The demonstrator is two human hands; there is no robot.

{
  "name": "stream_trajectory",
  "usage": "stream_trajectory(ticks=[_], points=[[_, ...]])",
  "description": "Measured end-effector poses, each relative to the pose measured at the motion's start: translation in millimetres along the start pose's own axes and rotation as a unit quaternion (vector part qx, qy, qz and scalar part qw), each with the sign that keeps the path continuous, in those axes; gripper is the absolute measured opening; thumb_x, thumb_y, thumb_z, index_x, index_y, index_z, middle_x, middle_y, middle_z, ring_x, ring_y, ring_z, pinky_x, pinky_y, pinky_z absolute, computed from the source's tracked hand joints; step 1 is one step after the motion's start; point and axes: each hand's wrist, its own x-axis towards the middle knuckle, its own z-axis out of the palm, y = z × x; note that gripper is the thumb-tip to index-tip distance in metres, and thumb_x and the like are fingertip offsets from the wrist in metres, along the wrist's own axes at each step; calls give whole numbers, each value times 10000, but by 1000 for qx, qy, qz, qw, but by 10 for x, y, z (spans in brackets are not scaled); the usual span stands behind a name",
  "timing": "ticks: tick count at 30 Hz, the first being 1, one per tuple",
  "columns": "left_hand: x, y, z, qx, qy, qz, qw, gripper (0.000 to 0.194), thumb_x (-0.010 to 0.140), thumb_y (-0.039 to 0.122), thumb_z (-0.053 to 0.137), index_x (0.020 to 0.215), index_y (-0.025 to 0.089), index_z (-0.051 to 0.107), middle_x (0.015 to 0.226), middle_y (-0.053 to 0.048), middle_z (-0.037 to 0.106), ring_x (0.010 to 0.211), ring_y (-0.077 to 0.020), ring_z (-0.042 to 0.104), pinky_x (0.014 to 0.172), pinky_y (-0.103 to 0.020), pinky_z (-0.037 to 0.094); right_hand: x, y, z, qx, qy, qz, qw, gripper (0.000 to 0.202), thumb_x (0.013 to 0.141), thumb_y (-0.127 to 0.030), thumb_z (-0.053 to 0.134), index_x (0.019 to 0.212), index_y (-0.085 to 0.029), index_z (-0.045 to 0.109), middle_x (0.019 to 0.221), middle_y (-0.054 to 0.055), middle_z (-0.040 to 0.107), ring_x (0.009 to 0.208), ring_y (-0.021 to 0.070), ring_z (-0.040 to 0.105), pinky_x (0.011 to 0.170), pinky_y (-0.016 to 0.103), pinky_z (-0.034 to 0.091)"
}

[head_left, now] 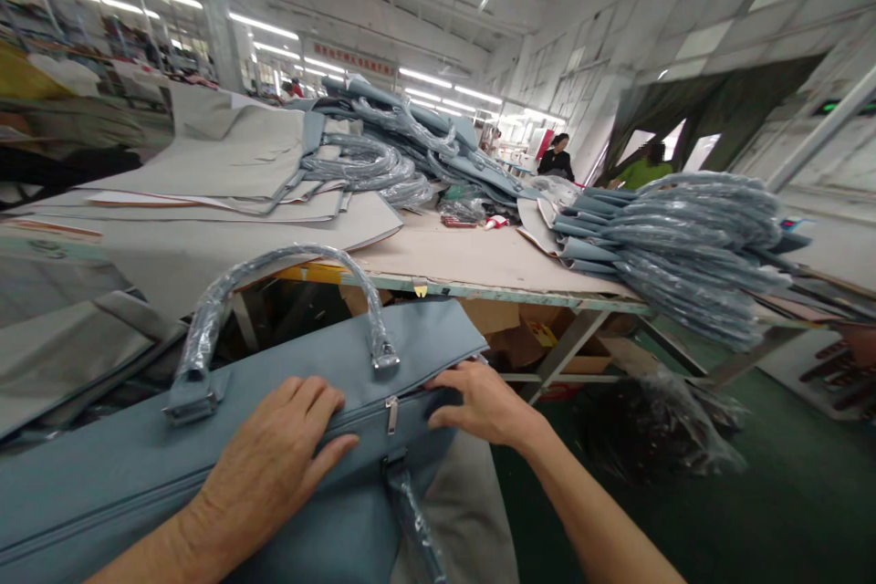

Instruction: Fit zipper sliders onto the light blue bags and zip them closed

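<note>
A blue-grey handbag (274,363) lies in front of me, tilted, with its zipper side up. Its arched handle (294,254) is wrapped in clear plastic, and a second wrapped handle (416,511) hangs on the near side. My left hand (274,447) lies open on the bag top beside the zipper seam, thumb spread from the fingers. At the right end of the bag, my right hand (479,401) grips the edge by the zipper's end, its fingertips partly hidden under the upper panel. Between the hands sits the metal zipper pull (391,415).
Ahead stands a work table (465,257) with grey sheet pieces (225,155) and a heap of blue-grey parts with wrapped handles (411,132). A wrapped-handle bundle (691,228) overhangs its right side. Beneath are cardboard boxes (581,356) and a plastic-covered pile (657,420). People (556,160) are farther back.
</note>
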Motion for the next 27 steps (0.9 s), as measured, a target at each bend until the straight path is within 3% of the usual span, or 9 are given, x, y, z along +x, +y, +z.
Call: stream_trajectory(ticks=[3,5,9,12,15,19,21,24,27], points=[[27,39,-12,-9,-15,-4,1000,261,794,280,796,979,177,643,935,-52,608,876,-268,547,792,-412,457,15,-5,97,-33,-14,0,999,348,741,-226,858,1074,-231,756,904,34,729,848,219,648,702,274,408],[54,63,-51,-8,-4,1,1000,379,749,291,842,1043,178,630,973,-55,616,895,-274,555,802,-417,463,27,-83,6,-50,-2,-5,999,339,801,-155,775,1131,-218,726,895,41,705,831,216,626,702,289,385],[136,91,-233,-18,63,2,998,491,759,308,842,1151,198,570,1070,-60,615,980,-276,571,878,-419,460,-13,-455,-541,-185,51,-85,978,307,915,-95,559,1131,-245,719,907,63,630,823,216,559,766,350,358],[225,132,-417,-78,79,-39,993,326,840,300,747,1100,227,565,1045,-38,618,980,-250,585,856,-377,464,-111,-807,-1007,-297,93,-129,941,262,870,-82,562,1006,-230,730,800,68,579,711,214,495,694,366,325],[328,203,-549,-165,51,-92,981,122,876,268,652,934,223,554,900,-5,610,835,-207,587,731,-324,453,-227,-1063,-1266,-324,112,-166,925,229,811,-83,596,934,-251,693,783,66,574,688,215,480,670,375,312],[388,268,-538,-232,-6,-100,967,120,880,212,596,808,218,499,763,30,570,689,-162,536,618,-285,388,-331,-1150,-1260,-320,69,-177,928,235,734,-65,631,869,-255,662,777,60,594,678,227,489,645,392,310],[348,265,-472,-221,11,-60,973,119,899,174,552,801,216,498,761,22,559,700,-164,530,619,-287,372,-375,-1096,-1203,-313,9,-139,940,216,726,-57,662,834,-243,671,768,52,612,654,226,511,608,384,303],[241,206,-394,-179,55,28,982,138,948,147,483,833,218,515,803,4,565,738,-172,532,656,-299,372,-461,-941,-1152,-215,-88,-65,970,64,881,-237,703,941,-257,711,862,33,657,712,212,592,611,352,373],[174,116,-399,-154,60,93,982,139,966,150,484,854,224,520,810,6,573,729,-161,539,660,-284,386,-542,-741,-1126,-103,-94,-53,989,247,1025,-381,539,1203,-269,667,1096,49,668,989,223,621,834,329,464]])
